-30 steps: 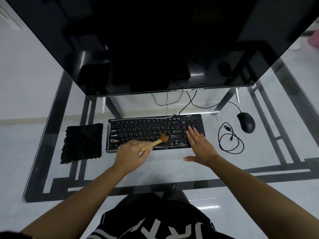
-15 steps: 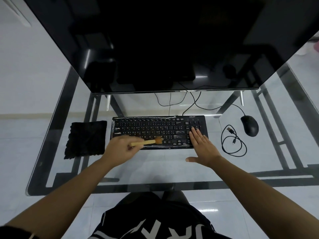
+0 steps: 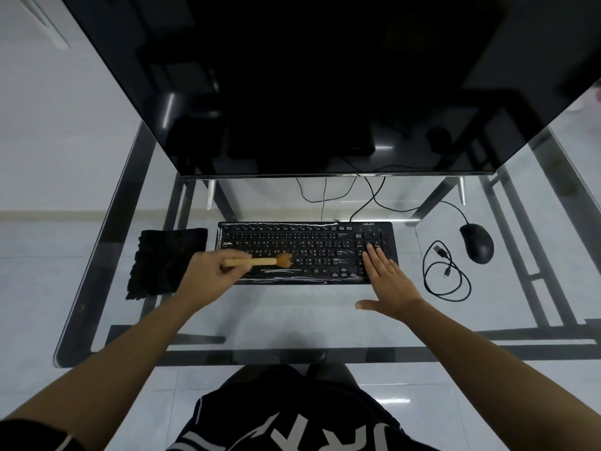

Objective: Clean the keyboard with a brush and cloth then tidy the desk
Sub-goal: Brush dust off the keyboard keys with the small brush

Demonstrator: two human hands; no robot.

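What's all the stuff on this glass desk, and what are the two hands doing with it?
monitor: one, black, screen dark, back of desk
keyboard: one, black, centre, under a clear cover
brush: one, tan wooden handle, over the keyboard's left half
cloth: one, black, left of keyboard
mouse: one, black, wired, right of keyboard
cable: one, black, loosely coiled between keyboard and mouse
desk: one, clear glass top, dark frame
left hand: one, fingers closed round the brush handle
right hand: one, flat and open, fingertips on the keyboard's right end
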